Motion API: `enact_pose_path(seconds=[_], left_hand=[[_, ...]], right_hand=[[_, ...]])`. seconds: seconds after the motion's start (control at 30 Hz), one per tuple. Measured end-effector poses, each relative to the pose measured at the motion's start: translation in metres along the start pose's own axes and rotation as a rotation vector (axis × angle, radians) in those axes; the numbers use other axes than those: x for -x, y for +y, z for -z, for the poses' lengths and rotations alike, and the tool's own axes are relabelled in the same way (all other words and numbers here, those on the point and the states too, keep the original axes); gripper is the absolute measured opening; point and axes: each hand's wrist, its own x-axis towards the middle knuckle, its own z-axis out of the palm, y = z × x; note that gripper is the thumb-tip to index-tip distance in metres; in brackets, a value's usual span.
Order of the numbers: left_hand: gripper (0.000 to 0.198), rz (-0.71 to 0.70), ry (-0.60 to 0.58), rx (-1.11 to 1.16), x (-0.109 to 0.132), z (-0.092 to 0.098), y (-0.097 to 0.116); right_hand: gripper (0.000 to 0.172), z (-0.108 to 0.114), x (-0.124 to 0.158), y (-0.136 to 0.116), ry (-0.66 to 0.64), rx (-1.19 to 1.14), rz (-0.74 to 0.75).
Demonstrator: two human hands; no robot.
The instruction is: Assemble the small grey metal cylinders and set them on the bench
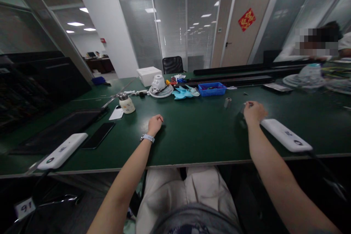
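- A white, rounded slab (64, 151) of smooth plastic lies at the near edge, beside a dull black mat (68, 128).
- Next, a flat, glossy black phone (99, 136).
- A pale, squat jar (127, 105) with a metallic lid stands beside a white card (115, 114).
- Behind, a crisp-edged white box (146, 75).
- The left hand (155, 125), above a pale watch (147, 138), is clenched in a loose fist on the smooth green table (192, 131).
- Farther back, a white fan part (158, 83) shows a ribbed, round grille.
- Thin, curved light-blue blades (183, 93) lie near a rectangular blue tray (205, 89).
- An upright, shiny metal cylinder (227, 103) stands on the table, left of the right hand.
- The right hand (255, 111) pinches a small greyish piece (244, 108) at its fingertips; blur hides its shape and material.
- Just beside that hand, another white slab (286, 135) with rounded ends rests at a slant.
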Motion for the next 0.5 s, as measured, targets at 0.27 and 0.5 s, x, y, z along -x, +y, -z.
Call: enact_pose_path(seconds=[0.27, 0.5], left_hand=[[0.026, -0.008, -0.002, -0.003, 0.001, -0.001, -0.001], [0.025, -0.01, -0.003, 0.027, 0.003, 0.0, 0.001]], right_hand=[[0.05, 0.002, 0.007, -0.016, 0.203, 0.05, 0.165], [0.07, -0.037, 0.032, -0.058, -0.029, 0.08, 0.386]])
